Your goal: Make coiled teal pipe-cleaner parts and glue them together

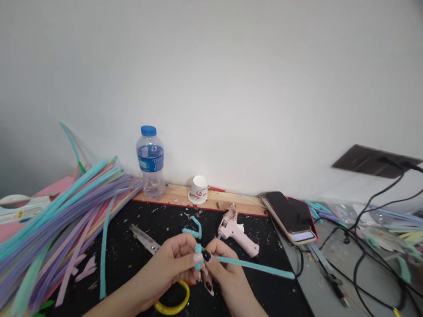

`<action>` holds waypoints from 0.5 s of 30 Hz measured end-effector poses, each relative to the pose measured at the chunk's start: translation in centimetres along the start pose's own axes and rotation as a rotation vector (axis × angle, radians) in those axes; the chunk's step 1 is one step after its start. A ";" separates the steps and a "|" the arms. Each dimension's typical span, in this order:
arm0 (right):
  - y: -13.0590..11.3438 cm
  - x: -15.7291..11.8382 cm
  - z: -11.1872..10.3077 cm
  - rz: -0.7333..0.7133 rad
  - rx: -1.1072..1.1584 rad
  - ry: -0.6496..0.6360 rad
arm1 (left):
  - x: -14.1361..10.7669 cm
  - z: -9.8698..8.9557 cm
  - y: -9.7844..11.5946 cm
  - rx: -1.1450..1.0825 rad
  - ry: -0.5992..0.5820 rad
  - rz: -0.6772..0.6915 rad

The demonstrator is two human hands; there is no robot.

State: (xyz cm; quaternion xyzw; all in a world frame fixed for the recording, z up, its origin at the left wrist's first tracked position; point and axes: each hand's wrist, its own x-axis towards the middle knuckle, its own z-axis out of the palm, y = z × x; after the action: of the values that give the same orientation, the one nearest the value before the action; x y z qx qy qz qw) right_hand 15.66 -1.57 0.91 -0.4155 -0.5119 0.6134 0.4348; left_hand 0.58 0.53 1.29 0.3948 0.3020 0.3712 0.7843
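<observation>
My left hand and my right hand meet above the black mat, fingertips pinched together. Between them is a light-blue pipe cleaner; a small bent part of it shows at the left fingertips, and its straight length runs out to the right past my right hand. Just beyond my fingers lies a twisted blue pipe cleaner piece. Scissors with a yellow handle rest partly under my left hand, blades pointing up and left. A pink glue gun lies behind my right hand.
A big heap of pastel pipe cleaners covers the left side. Along the wall stand a water bottle and a small paper cup. Stacked phones lie at right, near black cables from a wall socket.
</observation>
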 end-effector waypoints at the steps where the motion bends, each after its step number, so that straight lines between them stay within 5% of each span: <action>1: -0.1 0.0 0.0 -0.010 -0.046 0.037 | 0.1 -0.1 -0.1 0.060 0.030 0.011; 9: -0.5 0.1 0.0 -0.172 -0.396 0.194 | 0.6 -0.3 0.0 0.289 0.154 0.102; 15: -0.4 -0.1 0.1 -0.088 -0.299 0.156 | 0.3 0.1 0.3 0.283 0.116 0.053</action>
State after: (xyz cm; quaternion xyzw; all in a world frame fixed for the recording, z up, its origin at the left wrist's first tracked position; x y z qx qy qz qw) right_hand 15.63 -1.60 1.29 -0.4990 -0.5800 0.4767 0.4329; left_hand 0.68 0.90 1.53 0.4871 0.3859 0.3676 0.6919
